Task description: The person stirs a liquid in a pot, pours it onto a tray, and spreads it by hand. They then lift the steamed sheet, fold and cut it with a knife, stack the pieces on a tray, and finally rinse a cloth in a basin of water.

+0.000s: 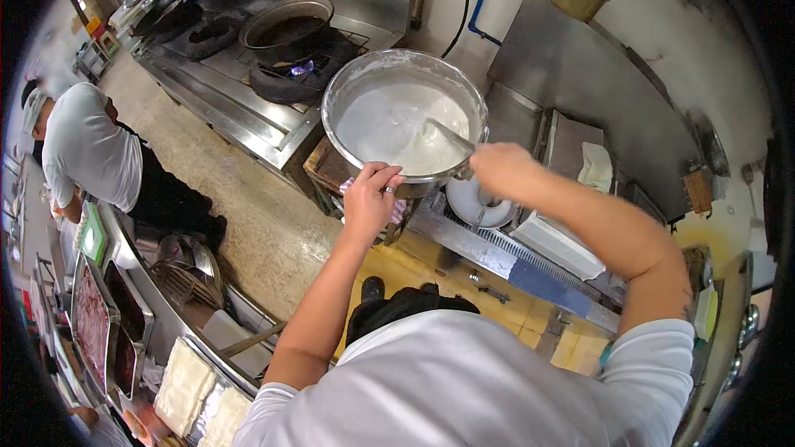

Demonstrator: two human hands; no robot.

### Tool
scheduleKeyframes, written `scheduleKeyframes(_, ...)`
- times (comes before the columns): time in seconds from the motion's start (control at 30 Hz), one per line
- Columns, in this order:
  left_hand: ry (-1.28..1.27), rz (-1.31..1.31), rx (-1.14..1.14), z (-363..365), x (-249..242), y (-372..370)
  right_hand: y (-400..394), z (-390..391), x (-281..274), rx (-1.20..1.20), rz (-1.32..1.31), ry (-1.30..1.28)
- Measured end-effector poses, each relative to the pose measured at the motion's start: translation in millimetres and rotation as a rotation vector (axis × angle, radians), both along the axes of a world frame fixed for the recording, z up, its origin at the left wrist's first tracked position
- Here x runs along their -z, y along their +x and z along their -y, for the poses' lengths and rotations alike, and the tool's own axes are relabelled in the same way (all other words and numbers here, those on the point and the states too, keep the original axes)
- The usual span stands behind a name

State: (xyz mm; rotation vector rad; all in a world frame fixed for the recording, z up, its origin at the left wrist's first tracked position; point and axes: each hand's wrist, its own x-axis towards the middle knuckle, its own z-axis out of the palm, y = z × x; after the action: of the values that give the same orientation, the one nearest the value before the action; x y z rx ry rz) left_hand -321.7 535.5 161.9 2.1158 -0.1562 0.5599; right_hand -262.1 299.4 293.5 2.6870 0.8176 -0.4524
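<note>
In front of me stands a large steel mixing bowl [335, 128], holding a milky white liquid [385, 116]. My left hand [372, 192], with a ring on one finger, is closed over the near rim. My right hand [502, 169] is wrapped round a grey metal stirring utensil [451, 134] at the bowl's right side. The utensil slants down into the liquid, which hides its lower end. Beneath my left hand, a checked cloth [397, 212] shows at the bowl's side.
Behind the bowl, a wok [286, 29] sits on the stove near a lit flame [303, 69]. A co-worker [95, 145] bends over the left counter. Trays of dark red food [93, 314] and pale sheets [184, 382] lie at lower left. A white round container [480, 203] stands right of the bowl.
</note>
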Motion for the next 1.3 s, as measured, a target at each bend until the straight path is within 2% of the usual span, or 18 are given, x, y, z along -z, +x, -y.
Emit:
scheduleKeyframes(0.1, -0.016, 0.042, -0.004, 0.9, 3.4, 1.2, 23.3, -17.4, -54.7, 0.118, -0.181, -0.132)
scheduleKeyframes(0.13, -0.017, 0.043, -0.003, 0.6, 4.9, 1.8, 28.3, -33.2, -80.9, 0.024, -0.339, -0.426)
scheduleKeyframes(0.2, -0.019, 0.044, -0.002, -0.1, 7.2, 3.0, 43.8, -31.4, -81.7, 0.015, -0.351, -0.413)
scheduleKeyframes(0.3, -0.019, 0.038, -0.014, 1.0, 7.1, 2.8, 45.4, -23.5, -68.3, 0.016, -0.435, -0.234)
scheduleKeyframes(0.47, -0.026, 0.0, -0.022, 2.1, 3.6, 1.7, 12.0, -25.1, 12.3, 0.29, -0.201, 0.184)
scheduleKeyframes(0.6, -0.061, 0.004, -0.014, 2.8, 3.5, 1.9, 1.6, -21.3, 7.2, 0.427, -0.053, 0.313)
scheduleKeyframes(0.8, -0.002, 0.033, -0.04, 5.2, 2.3, 1.6, -6.9, 12.3, -0.6, 0.35, 0.085, 0.396)
scheduleKeyframes(0.9, -0.019, -0.012, -0.04, 8.4, -5.6, -1.6, -27.2, 23.0, 0.4, 0.225, 0.209, 0.579)
scheduleKeyframes(1.0, -0.032, -0.043, -0.041, 9.8, -6.4, -1.0, -60.8, 22.4, -4.7, 0.137, 0.378, 0.894)
scheduleKeyframes(1.07, -0.008, -0.026, -0.04, 9.9, -5.5, 0.4, -93.8, 22.3, -27.6, 0.084, 0.26, 1.06)
scheduleKeyframes(1.13, 0.023, -0.013, -0.041, 10.2, -4.4, -0.5, -121.7, 39.9, -47.7, -0.004, -0.411, 1.302)
scheduleKeyframes(1.2, 0.06, 0.001, -0.043, 10.2, -5.7, 0.4, -137.8, 52.7, -33.4, -0.397, -1.048, 1.524)
scheduleKeyframes(1.27, 0.049, 0.002, -0.036, 8.9, 1.7, 4.0, -154.3, 44.7, -56.2, -0.632, -1.181, 1.396)
scheduleKeyframes(1.3, 0.042, 0.001, -0.029, 8.2, 5.9, 5.0, -162.5, 38.5, -53.2, -0.68, -1.236, 1.419)
